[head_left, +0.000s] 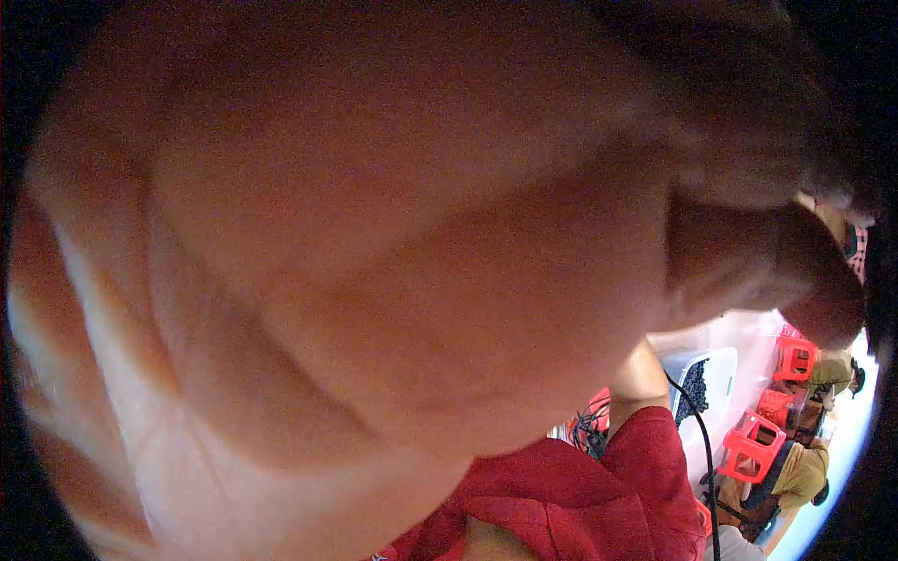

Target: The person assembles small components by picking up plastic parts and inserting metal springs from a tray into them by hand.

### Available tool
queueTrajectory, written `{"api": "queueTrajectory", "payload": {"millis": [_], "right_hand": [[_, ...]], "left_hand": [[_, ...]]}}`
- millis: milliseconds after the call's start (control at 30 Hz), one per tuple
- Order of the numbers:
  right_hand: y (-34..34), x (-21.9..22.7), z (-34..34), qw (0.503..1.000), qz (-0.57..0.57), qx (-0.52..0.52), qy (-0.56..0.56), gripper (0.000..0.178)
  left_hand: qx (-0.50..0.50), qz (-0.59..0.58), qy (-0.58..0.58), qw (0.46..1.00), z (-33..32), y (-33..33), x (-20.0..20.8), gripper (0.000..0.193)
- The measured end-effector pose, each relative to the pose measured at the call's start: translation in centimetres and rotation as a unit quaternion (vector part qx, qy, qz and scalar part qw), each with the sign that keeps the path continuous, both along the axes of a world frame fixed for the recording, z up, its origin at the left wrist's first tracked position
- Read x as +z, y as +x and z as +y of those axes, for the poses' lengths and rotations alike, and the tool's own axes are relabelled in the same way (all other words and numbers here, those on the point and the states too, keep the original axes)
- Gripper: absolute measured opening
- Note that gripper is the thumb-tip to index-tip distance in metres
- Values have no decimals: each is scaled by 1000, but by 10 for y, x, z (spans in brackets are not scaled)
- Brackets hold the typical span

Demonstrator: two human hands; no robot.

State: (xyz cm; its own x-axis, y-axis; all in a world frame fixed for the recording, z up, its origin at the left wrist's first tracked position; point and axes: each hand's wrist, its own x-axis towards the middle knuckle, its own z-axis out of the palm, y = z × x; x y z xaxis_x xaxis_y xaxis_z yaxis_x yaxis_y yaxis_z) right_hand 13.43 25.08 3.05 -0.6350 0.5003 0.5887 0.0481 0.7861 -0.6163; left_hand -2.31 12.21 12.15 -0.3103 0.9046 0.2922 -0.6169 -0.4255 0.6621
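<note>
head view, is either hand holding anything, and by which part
Cannot be told: a hand pressed close to the lens fills most of the picture, blurred, with no held thing in sight.

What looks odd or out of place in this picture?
A hand sits right against the camera and covers most of the view as a blurred mass. Only the lower right corner shows: red cloth, a black cable, a white tray of dark bits, and red stools. Nothing there looks spilled.
</note>
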Motion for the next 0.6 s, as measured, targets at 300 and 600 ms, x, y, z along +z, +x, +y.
{"api": "queueTrajectory", "payload": {"millis": [300, 600], "right_hand": [[-34, -29, 57, 958, -204, 10, 201, 14], [-47, -31, 56, 913, -303, 30, 271, 9]], "left_hand": [[53, 52, -27, 997, -30, -2, 11, 61], [66, 38, -181, 981, -62, -29, 1, 54]]}}
